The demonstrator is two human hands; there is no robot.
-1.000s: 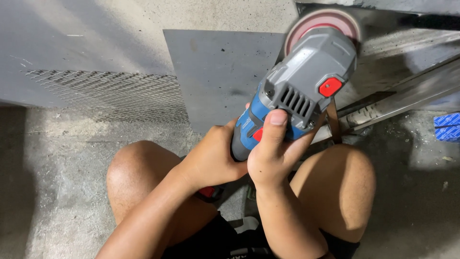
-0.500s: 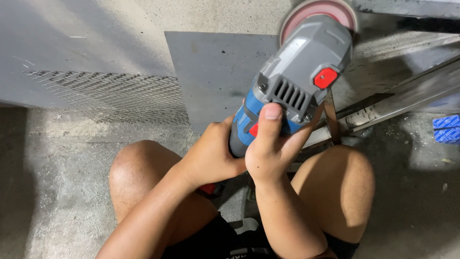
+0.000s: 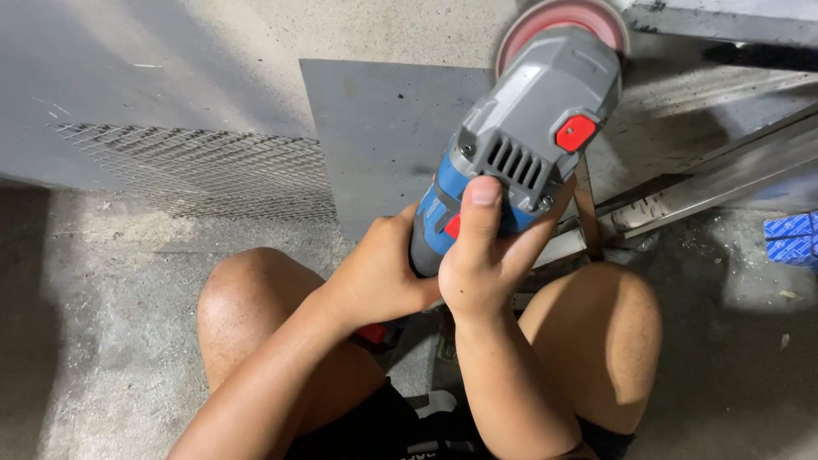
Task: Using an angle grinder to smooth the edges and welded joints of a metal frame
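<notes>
Both hands on angle grinder

Concrete floor [image 3: 128, 358], grey metal plate [image 3: 375, 136], mesh sheet [image 3: 196, 170] lying flat. Angle grinder [image 3: 520, 145] held over knees, red disc [image 3: 562, 17] farthest. Left hand [image 3: 383, 273] wrapped around blue handle; right hand [image 3: 486, 264] clamped around body, thumb up.

Dim, even light falls from above; soft shadows darken the left and right edges of the concrete floor [image 3: 128, 358]. Focus is sharp, without glare.
</notes>
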